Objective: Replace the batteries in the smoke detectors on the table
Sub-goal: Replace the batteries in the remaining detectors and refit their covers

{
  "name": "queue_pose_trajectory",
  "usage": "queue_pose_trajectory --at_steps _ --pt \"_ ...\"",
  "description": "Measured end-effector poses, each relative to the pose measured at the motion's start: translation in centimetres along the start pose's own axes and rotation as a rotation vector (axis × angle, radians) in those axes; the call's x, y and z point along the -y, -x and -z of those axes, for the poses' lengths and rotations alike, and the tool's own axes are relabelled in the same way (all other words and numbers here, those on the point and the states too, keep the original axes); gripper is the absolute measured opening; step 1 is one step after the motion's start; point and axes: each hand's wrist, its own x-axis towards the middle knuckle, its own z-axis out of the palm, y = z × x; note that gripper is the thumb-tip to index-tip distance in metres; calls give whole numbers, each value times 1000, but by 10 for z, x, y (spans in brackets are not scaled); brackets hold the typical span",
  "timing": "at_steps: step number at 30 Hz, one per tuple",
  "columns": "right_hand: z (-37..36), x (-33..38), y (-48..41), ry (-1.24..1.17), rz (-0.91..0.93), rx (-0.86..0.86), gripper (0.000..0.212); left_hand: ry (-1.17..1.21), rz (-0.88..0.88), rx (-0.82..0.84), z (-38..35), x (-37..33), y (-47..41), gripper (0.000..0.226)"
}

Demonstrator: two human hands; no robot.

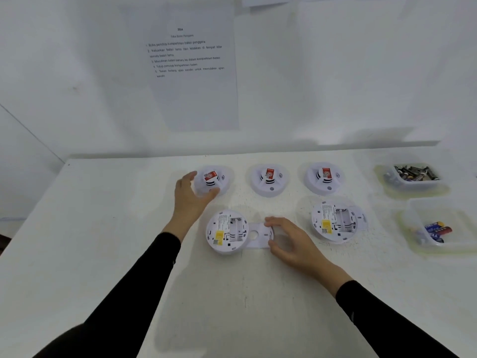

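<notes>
Three white smoke detectors stand face up in a back row: left (pixel 213 180), middle (pixel 269 180), right (pixel 324 178), each with a red sticker. My left hand (pixel 189 196) curls round the left one's near-left edge. Two more lie face down in front: one (pixel 226 231) with an empty battery bay, and another (pixel 335 221) resting on its cover. A flat white cover plate (pixel 258 235) lies beside the front-left detector. My right hand (pixel 289 241) has its fingers curled at that plate's right edge, thumb and fingertips touching it.
At the right, a clear tub (pixel 413 174) holds several dark batteries, and a nearer tub (pixel 436 228) holds a few blue and red ones. A printed instruction sheet (pixel 192 65) hangs on the wall behind. The table's left edge runs diagonally.
</notes>
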Motion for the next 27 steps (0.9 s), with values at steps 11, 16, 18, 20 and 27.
queue_pose_trajectory --at_steps 11,16,18,20,27 --pt "19 12 -3 -97 8 -66 31 -184 -10 134 -22 -16 -42 108" --pt "67 28 -2 -153 32 -192 31 786 102 492 -27 -91 22 65" --pt "95 36 0 -188 45 -271 28 1071 176 677 -41 -117 53 53" --pt "123 41 5 -179 88 -355 21 1256 252 771 -63 -134 80 64" --pt "189 23 44 127 101 -411 60 1318 300 856 -158 -175 141 64"
